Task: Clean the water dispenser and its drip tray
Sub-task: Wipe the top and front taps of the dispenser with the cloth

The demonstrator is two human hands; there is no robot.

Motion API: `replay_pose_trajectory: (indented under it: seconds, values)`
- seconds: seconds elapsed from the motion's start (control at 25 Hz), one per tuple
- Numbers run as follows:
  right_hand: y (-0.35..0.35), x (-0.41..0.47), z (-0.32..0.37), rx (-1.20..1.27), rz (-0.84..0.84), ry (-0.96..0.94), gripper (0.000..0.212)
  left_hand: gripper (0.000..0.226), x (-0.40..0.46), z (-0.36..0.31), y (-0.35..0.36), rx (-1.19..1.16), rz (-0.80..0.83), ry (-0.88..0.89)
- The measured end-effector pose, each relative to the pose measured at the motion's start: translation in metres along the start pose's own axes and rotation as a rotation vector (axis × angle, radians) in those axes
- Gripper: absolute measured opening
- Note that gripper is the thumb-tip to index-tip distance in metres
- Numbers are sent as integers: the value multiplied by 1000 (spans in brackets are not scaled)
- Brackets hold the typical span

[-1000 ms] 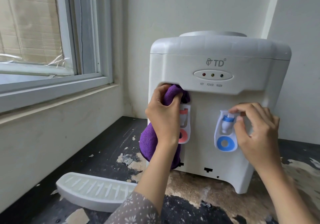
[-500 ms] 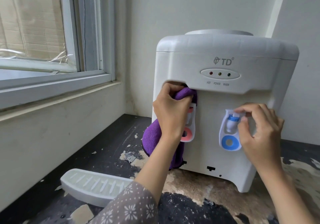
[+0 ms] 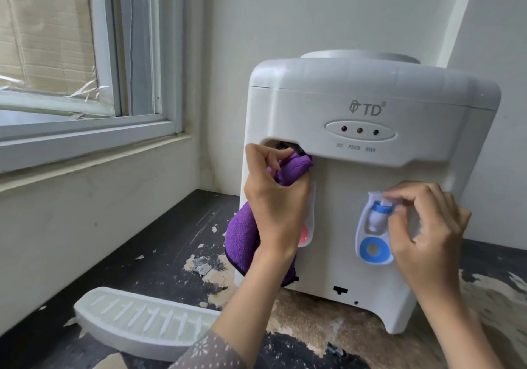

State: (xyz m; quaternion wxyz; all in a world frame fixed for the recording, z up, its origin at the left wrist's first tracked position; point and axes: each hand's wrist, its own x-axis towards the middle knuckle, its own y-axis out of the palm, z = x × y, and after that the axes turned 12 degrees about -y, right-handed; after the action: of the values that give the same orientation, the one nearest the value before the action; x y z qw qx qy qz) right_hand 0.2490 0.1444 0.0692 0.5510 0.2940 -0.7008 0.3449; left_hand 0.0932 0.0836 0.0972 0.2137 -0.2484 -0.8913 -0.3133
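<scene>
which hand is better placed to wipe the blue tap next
Left: the left hand already grips the purple cloth at the red tap, while the right hand pinches the blue tap bare.

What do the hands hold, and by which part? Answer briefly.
Left hand grips the purple cloth by its bunched upper end; right hand pinches the blue tap at its top.

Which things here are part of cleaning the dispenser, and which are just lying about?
Part of the job:
- dispenser
- purple cloth, gripped in the left hand
- blue tap, with the right hand at it
- drip tray, detached, lying on the counter

Just lying about:
- paint flakes on the counter
- window with cardboard behind it
</scene>
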Motion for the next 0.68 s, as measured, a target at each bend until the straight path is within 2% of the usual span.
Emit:
replay_pose_trajectory:
  seconds: [0.08,0.24,0.32,0.56,0.68]
  values:
    - [0,-1,0,-1,-1,0,17,46,6,-2,-5,28,8,33]
    - [1,-1,-1,8,11,-15,17,45,18,-8,-12,-12,-153,-7]
    - [1,-1,-2,13,17,-12,18,44,15,-9,-9,-23,-168,-32]
    - [2,-3,-2,8,-4,0,18,49,10,2,-5,238,27,91]
    - [3,-3,-2,6,-6,2,18,39,12,5,-10,417,154,116]
